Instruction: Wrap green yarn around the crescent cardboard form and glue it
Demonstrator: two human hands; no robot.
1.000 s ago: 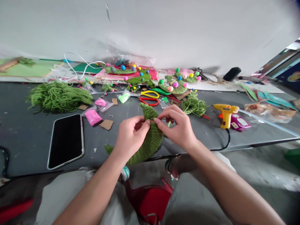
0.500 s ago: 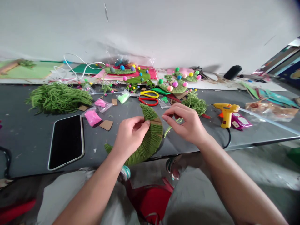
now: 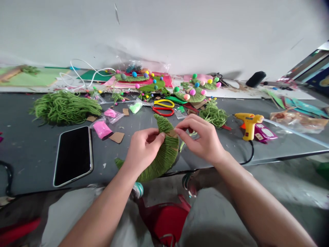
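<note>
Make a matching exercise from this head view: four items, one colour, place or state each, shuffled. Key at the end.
Items
1. green crescent
2. phone
3. scissors
4. glue gun

Descriptions
A. one red handle loop, one yellow
B. yellow body, beside a purple packet
C. held in the fingers of the left hand
D. lying on the table, screen dark

Pairs: 1-C, 2-D, 3-A, 4-B
</note>
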